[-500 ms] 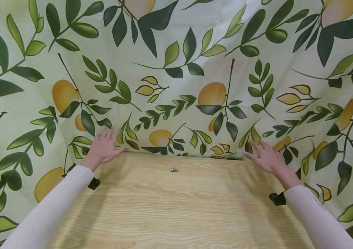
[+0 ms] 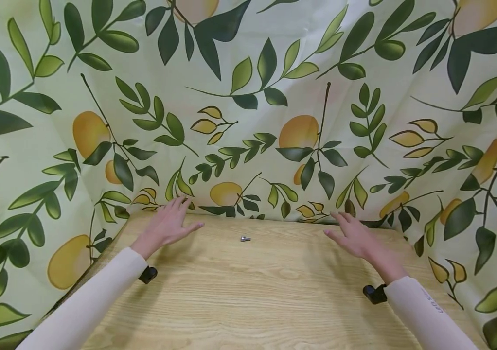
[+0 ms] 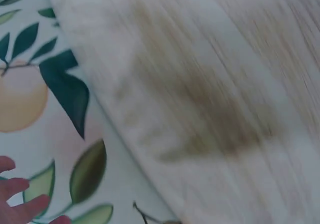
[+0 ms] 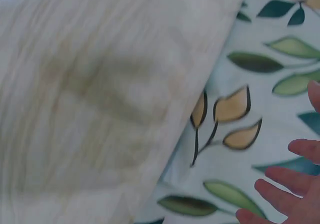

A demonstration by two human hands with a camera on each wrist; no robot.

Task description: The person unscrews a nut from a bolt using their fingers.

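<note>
A small silver bolt (image 2: 245, 239) lies on its side on the wooden table (image 2: 248, 291), near the back edge. My left hand (image 2: 167, 226) hovers to its left over the table, fingers spread and nothing in them. On the other side, my right hand (image 2: 355, 236) is held above the table too, fingers extended and holding nothing. Neither hand touches the bolt. In the left wrist view a few fingers (image 3: 30, 209) show at the lower left; in the right wrist view, the right fingers (image 4: 295, 179) appear at the right edge.
A cloth (image 2: 239, 107) printed with leaves and orange fruit hangs behind the table and along both sides. Each wrist wears a small black camera, on the left (image 2: 148, 275) and on the right (image 2: 375, 294). Hand shadows fall on the wood.
Both hands have moved inward toward the bolt and slightly lower in the head view. The bolt has stayed in place.
</note>
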